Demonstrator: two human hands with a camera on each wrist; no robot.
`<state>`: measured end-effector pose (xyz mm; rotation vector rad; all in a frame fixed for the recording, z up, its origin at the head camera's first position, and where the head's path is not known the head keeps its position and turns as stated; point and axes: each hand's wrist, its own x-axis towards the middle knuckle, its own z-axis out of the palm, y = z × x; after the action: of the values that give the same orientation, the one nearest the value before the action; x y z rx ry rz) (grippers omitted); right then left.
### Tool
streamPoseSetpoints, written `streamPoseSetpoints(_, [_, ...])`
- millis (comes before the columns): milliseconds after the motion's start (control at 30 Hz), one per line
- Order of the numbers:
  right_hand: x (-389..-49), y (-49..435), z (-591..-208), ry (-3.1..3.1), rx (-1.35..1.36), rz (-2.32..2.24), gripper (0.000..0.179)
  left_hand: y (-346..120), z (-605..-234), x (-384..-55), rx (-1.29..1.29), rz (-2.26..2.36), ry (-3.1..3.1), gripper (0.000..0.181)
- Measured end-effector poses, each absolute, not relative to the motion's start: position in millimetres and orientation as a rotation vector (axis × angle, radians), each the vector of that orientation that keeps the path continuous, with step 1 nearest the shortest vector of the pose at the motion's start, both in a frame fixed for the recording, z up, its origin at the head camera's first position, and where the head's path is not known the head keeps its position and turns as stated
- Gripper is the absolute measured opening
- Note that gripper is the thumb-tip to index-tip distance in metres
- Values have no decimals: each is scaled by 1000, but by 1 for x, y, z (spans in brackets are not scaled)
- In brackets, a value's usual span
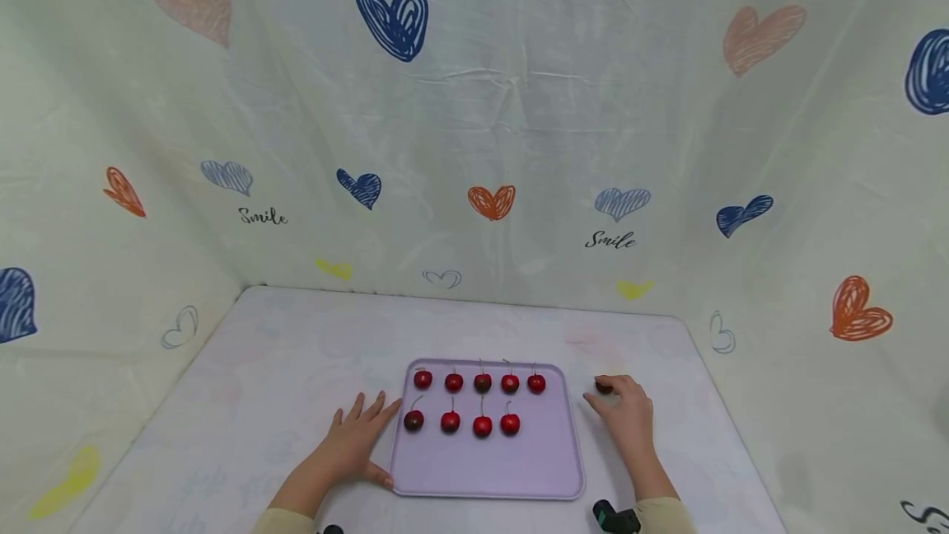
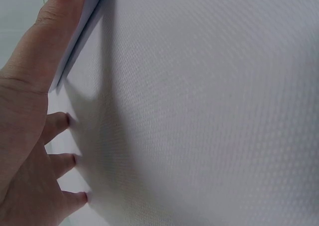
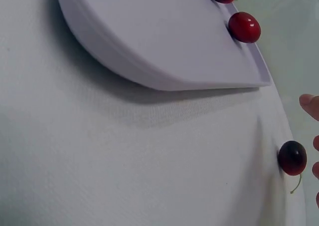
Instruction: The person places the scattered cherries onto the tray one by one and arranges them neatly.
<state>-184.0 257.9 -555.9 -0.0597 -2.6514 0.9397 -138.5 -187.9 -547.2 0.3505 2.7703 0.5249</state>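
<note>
A pale purple tray point(image 1: 549, 460) lies on the table, with several red cherries point(image 1: 483, 426) standing in two rows across its back part. My left hand point(image 1: 348, 445) is spread at the tray's left side, its thumb and one fingertip at the rim. Right of the tray, my right hand point(image 1: 628, 419) reaches over a single dark cherry point(image 3: 292, 158), partly hidden by the fingers in the head view. In the right wrist view this cherry rests on the table with its stem showing, and the parted fingers point(image 3: 311, 106) are beside it without gripping it.
The white table point(image 1: 296, 353) has a cloth-like surface and ends at a curtain point(image 1: 519, 122) printed with hearts and "Smile". A black device point(image 1: 615, 517) is at the right wrist, and part of another dark one point(image 1: 333, 529) shows by the left wrist.
</note>
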Motion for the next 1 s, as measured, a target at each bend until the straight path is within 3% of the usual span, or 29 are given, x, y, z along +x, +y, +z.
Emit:
streamPoseSetpoints(400, [-190, 267, -568, -2625, -374, 1014, 41, -189, -550, -140, 343, 519, 2767, 119])
streamPoseSetpoints(1000, [-201, 267, -586, -2600, -428, 1040, 40, -188, -546, -138, 346, 534, 2762, 118])
